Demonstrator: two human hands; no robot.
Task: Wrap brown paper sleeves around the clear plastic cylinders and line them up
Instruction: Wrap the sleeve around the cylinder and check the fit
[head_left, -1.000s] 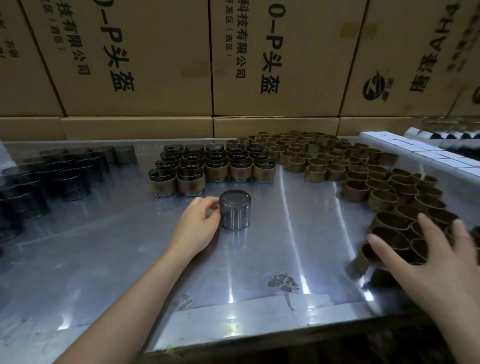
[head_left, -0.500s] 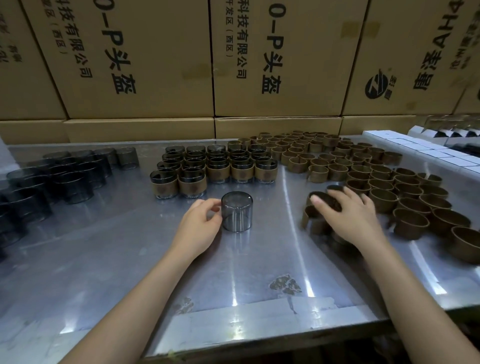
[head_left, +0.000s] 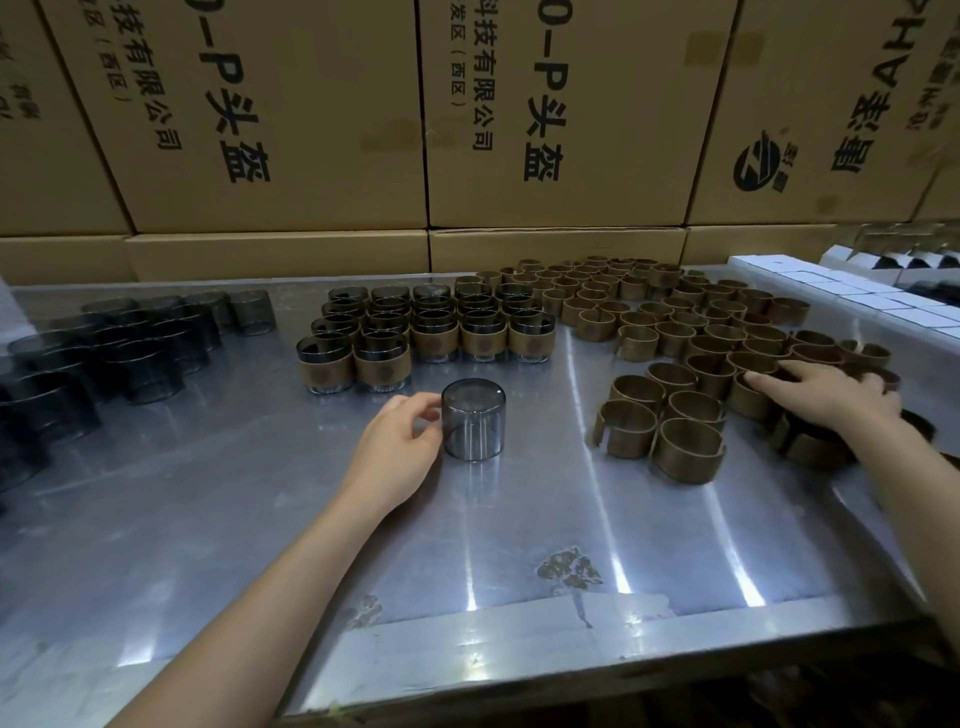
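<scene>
— Where was the bare cylinder (head_left: 473, 427)?

— Upright on the surface (head_left: 519, 519), axis vertical, touching my left hand (head_left: 397, 447), whose fingers curled loosely against its side.

— And the sleeves?

— Loose sleeves (head_left: 685, 449) lay well to its right. My right hand (head_left: 826, 395) was nearer them, palm down, fingers spread flat over the pile, gripping nothing I could see.
</scene>
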